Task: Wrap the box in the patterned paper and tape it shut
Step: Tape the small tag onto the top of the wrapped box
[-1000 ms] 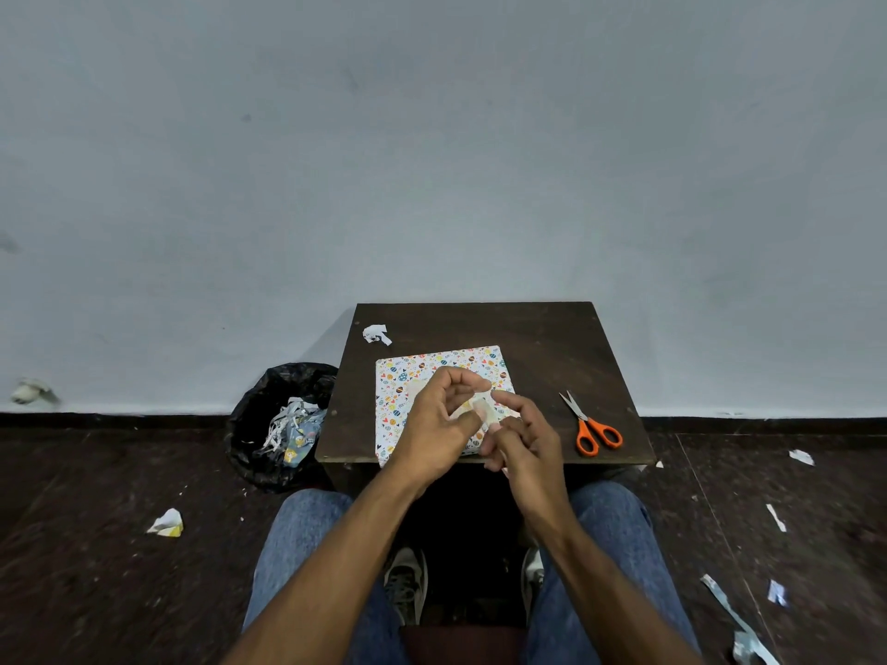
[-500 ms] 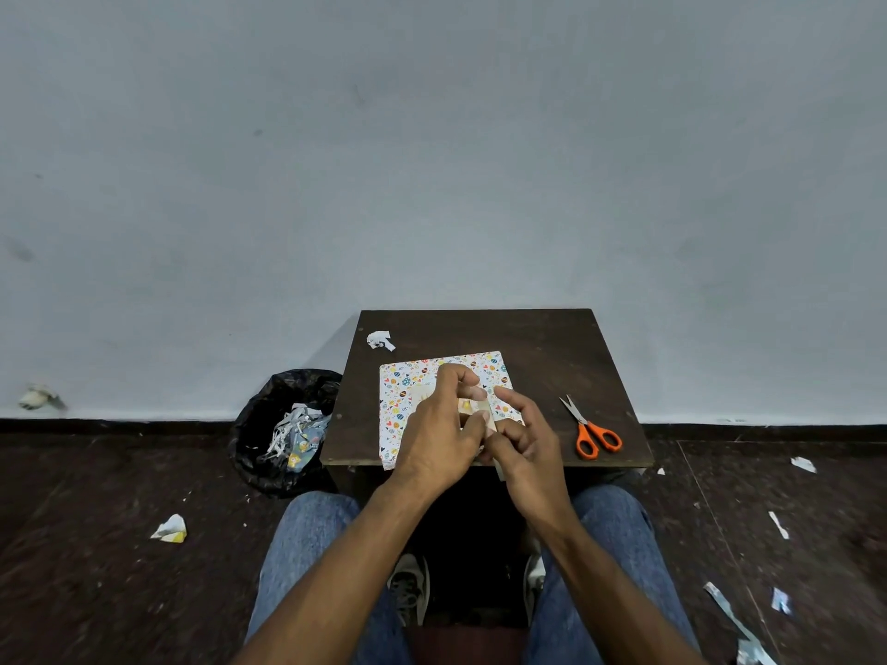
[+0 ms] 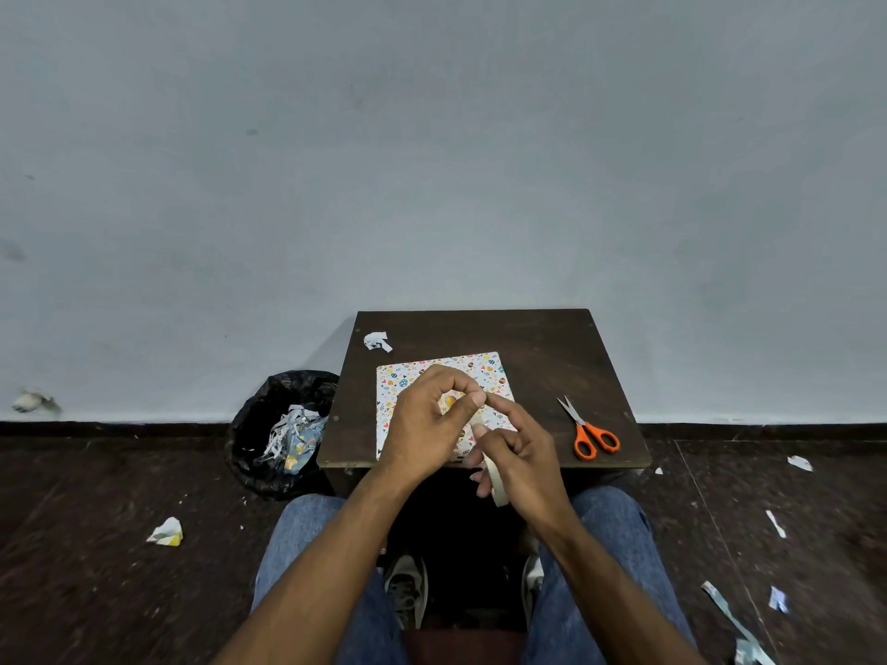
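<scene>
Pinching tape (image 3: 494, 477), left hand (image 3: 427, 424), right hand (image 3: 521, 455) curled

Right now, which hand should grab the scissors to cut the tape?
Right hand: the scissors lie just beside it on the table, but it grips the tape roll. The left hand pinches the tape's end, farther away.

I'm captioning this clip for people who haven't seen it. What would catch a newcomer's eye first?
The two hands meeting over the wrapped box on the small dark table: the left hand pinches a tape end at the right hand's fingertip, and the right holds the tape roll. Next, the orange scissors to the right, then the black bin of paper scraps on the left.
</scene>
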{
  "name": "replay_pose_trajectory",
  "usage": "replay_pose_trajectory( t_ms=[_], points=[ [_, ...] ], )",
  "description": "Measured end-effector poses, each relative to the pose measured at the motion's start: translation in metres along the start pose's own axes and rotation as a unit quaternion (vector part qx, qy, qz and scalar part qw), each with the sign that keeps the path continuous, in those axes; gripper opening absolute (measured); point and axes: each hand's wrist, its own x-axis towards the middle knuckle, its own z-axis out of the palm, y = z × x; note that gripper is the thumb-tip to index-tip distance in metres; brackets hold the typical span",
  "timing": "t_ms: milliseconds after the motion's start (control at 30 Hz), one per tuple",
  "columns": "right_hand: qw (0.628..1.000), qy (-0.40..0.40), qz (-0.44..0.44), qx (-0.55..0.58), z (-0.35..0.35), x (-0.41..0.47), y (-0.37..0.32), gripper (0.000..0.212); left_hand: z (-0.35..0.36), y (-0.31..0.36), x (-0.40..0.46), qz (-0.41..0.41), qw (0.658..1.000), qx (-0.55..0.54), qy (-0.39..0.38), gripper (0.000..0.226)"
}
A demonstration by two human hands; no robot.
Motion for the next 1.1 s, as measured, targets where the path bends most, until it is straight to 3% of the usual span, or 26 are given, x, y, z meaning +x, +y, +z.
replay_pose_trajectory(
  t_ms=[133,333,467,567,700,1100],
  points=[
    [1.000,0.015,-0.003,0.002,0.000,0.001,-0.002,0.016,-0.006,-0.001,0.007,0.023,1.000,0.014,0.004,0.007],
    [0.999,0.032,-0.001,0.012,0.003,0.001,-0.007,0.015,-0.006,-0.005,0.002,0.029,0.998,0.046,0.043,0.006],
    [0.999,0.043,0.011,0.029,0.006,0.002,-0.007,0.011,0.002,-0.003,-0.007,-0.112,0.991,-0.065,0.040,0.032],
    [0.998,0.048,0.019,0.037,0.008,0.002,-0.005,0.010,0.009,0.003,-0.014,-0.194,0.957,-0.202,0.077,0.027],
    [0.998,0.046,0.021,0.032,0.008,0.001,0.000,0.011,0.021,0.001,-0.025,-0.233,0.932,-0.266,0.083,0.023],
    [0.999,0.042,0.024,0.012,0.004,-0.002,0.005,0.014,0.017,0.006,-0.011,-0.205,0.943,-0.236,0.112,0.008]
  ],
)
